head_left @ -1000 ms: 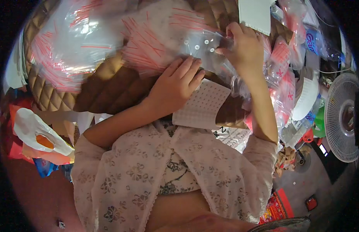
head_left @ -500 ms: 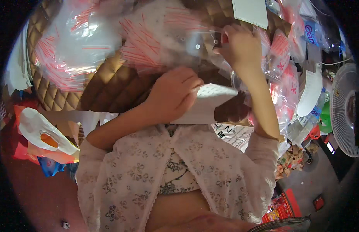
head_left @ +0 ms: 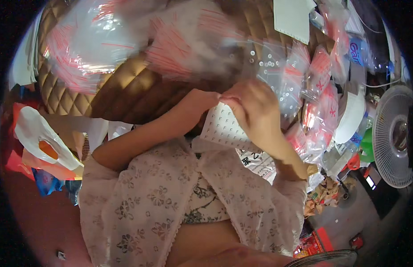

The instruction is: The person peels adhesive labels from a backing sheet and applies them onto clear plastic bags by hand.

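Observation:
A white sticker sheet [head_left: 223,126], printed with rows of small dark marks, is held tilted close to my chest. My left hand [head_left: 202,101] pinches its upper left edge, fingers closed. My right hand [head_left: 256,111] is curled over the sheet's upper right part, its fingertips meeting those of my left hand at the top edge. Whatever lies between the right fingertips is hidden. Just beyond my hands are clear zip bags [head_left: 269,60] with small round white pieces showing on or in them.
Piles of clear bags with red zip strips [head_left: 171,49] cover a brown quilted surface [head_left: 122,95]. A white paper pad [head_left: 292,20] lies at the far right. More filled bags [head_left: 322,100] and a white fan [head_left: 393,138] stand to the right. A white bag [head_left: 42,133] is at the left.
My right hand has come back from the bags to the sheet in my left hand. The sheet now tilts so its printed face shows. The whole view has shifted slightly.

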A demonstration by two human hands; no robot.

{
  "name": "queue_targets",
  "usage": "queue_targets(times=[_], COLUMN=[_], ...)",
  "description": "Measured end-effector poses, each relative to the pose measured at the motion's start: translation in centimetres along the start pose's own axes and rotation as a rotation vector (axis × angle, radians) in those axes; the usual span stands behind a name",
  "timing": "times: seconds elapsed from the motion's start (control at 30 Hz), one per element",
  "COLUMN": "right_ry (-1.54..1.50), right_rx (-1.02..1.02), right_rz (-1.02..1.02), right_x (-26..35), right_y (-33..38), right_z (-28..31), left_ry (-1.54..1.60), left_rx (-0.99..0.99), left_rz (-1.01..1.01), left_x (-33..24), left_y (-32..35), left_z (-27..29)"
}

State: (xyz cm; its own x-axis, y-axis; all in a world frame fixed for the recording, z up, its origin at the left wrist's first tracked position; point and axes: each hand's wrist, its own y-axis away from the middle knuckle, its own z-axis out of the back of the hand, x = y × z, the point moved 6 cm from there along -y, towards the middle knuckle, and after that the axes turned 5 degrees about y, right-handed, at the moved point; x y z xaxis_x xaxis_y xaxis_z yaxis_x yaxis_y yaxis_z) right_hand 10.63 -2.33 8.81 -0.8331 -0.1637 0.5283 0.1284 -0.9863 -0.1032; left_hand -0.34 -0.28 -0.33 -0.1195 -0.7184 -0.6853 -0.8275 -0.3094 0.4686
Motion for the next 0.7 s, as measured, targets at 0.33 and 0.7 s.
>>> queue_targets(times=[0.33,0.7], right_ry=[0.187,0.622], right_rx=[0.059,0.067], right_rz=[-0.223,-0.129], right_x=[-7.1,-6.4], right_y=[-3.9,-5.8], right_z=[-2.2,-2.1], left_ry=[-1.747,-1.523], left_rx=[-0.283,-0.153], left_rz=[-0.851,-0.777], left_x=[-2.7,-2.4], left_y=[0.6,-1.3], left_z=[-1.8,-1.5])
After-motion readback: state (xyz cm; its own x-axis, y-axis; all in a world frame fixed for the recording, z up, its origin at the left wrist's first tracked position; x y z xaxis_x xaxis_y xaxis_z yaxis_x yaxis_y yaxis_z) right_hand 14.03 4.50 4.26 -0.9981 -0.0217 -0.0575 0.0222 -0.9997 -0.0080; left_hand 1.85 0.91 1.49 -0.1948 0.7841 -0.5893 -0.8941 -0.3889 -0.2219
